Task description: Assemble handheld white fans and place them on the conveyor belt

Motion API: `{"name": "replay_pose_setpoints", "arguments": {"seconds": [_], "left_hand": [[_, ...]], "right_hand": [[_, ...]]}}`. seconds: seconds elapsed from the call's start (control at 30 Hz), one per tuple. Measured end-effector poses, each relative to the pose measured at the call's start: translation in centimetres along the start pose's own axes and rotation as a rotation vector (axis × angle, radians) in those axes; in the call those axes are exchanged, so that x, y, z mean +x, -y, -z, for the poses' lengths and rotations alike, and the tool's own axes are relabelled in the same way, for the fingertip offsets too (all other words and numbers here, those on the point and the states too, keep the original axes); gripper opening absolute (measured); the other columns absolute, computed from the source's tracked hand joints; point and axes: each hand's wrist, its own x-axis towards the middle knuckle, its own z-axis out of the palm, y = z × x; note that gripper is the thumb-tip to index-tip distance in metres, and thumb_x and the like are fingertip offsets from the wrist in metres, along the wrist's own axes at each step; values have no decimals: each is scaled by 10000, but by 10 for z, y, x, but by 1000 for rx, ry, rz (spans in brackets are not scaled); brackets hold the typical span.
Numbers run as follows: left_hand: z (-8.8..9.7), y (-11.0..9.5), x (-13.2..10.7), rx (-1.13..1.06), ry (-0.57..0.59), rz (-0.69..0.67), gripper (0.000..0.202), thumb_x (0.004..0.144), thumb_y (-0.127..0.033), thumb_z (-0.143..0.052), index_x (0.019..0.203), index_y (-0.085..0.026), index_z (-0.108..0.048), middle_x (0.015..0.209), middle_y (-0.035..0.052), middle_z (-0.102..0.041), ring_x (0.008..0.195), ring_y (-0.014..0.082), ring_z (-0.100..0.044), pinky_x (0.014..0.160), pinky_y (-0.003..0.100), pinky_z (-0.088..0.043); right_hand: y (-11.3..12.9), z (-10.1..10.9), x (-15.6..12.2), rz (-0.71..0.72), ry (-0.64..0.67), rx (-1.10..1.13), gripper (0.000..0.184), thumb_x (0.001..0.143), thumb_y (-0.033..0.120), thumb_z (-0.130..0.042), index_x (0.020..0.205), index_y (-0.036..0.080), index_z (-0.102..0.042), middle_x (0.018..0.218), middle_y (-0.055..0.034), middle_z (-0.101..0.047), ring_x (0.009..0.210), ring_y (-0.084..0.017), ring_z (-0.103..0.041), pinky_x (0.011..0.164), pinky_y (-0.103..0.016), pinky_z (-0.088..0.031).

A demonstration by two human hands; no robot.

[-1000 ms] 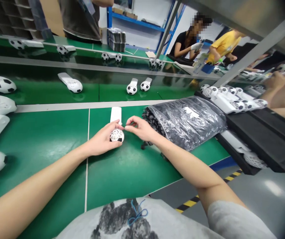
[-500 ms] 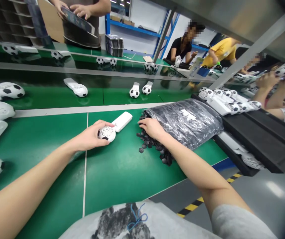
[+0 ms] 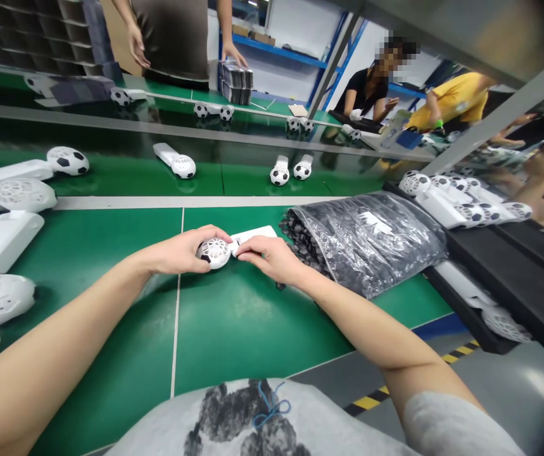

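White soccer-ball handheld fan (image 3: 227, 248) lying roughly level, centre of frame, just above the worktop, held between both hands. Lattice ball head (image 3: 213, 253) points left, white handle (image 3: 257, 233) points right. Left hand (image 3: 183, 251) closed around the ball head, gripping it. Right hand (image 3: 272, 258) closed on the handle end next to the head, fingers pinching it. Green worktop (image 3: 234, 335) underneath. Just right of the hands, clear plastic bag (image 3: 371, 244) of small dark pieces, some spilling at its mouth (image 3: 297, 237). Right side, black foam tray (image 3: 504, 253) with white fan parts (image 3: 452, 206) beside it. Left edge, white lattice shells (image 3: 25, 194) and white housings (image 3: 3, 240). Upper middle, finished fans (image 3: 280, 171) in a row on the green. Upper left, standing co-worker (image 3: 171, 31); upper right, seated co-worker in black (image 3: 366, 88) and one in yellow (image 3: 452, 98). Blue shelving (image 3: 276, 47) behind.
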Motion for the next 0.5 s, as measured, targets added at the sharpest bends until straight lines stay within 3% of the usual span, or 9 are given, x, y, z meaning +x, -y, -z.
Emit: {"name": "replay_pose_setpoints", "arguments": {"seconds": [0.1, 0.27, 0.5], "left_hand": [[-7, -4, 1, 32, -65, 16, 520, 629, -229, -553, 1143, -218, -472, 1106, 38, -499, 871, 186, -536, 717, 274, -439], [-18, -5, 5, 55, -185, 17, 454, 628, -342, -622, 1043, -198, -508, 1051, 37, -499, 913, 206, -521, 781, 311, -423], [-26, -5, 5, 57, -258, -4, 323, 681, -307, -576, 978, -199, -515, 970, 26, -498, 888, 199, -511, 763, 317, -415]], "right_hand": [[-1, -4, 4, 0, 55, 39, 57, 817, 177, -571, 816, 172, -628, 759, 1, -643, 702, -125, -575, 691, -241, -436], [-2, -11, 13, 81, 32, 52, 36, 799, 179, -602, 775, 178, -629, 781, -14, -645, 760, -137, -569, 732, -252, -429], [-5, -16, 17, 4, 26, 119, 81, 773, 213, -640, 717, 169, -599, 722, 2, -620, 691, -127, -551, 669, -246, -416]]}}
